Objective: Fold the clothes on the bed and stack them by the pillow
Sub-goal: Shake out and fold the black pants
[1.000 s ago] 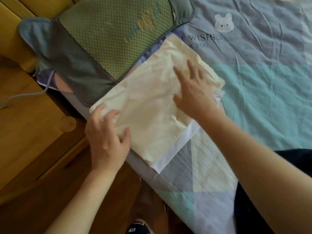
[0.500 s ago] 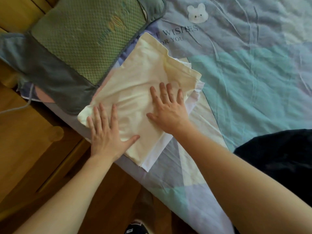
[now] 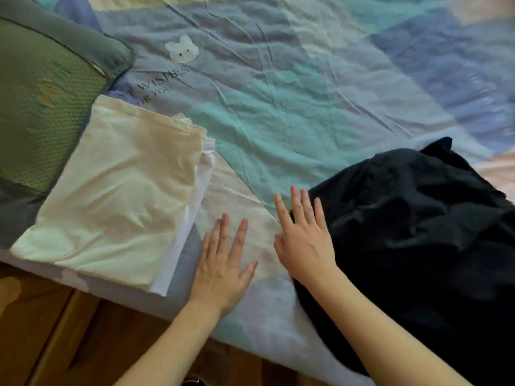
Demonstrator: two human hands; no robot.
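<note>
A folded cream garment (image 3: 117, 190) lies on top of a folded white one (image 3: 192, 207), stacked beside the green pillow (image 3: 41, 107) at the left. A crumpled black garment (image 3: 418, 232) lies unfolded on the right of the bed. My left hand (image 3: 223, 263) is flat with straight fingers over the bedsheet (image 3: 278, 121), just right of the stack. My right hand (image 3: 303, 238) is spread open at the black garment's left edge, holding nothing.
The bed's near edge runs diagonally along the bottom, with wooden floor (image 3: 55, 344) below it. The patterned sheet stretches wrinkled toward the far side. A white bear print (image 3: 182, 50) marks the sheet near the pillow.
Both hands have left the cream stack and moved right onto the sheet, toward the black garment. The view has swung right, bringing the black garment into sight.
</note>
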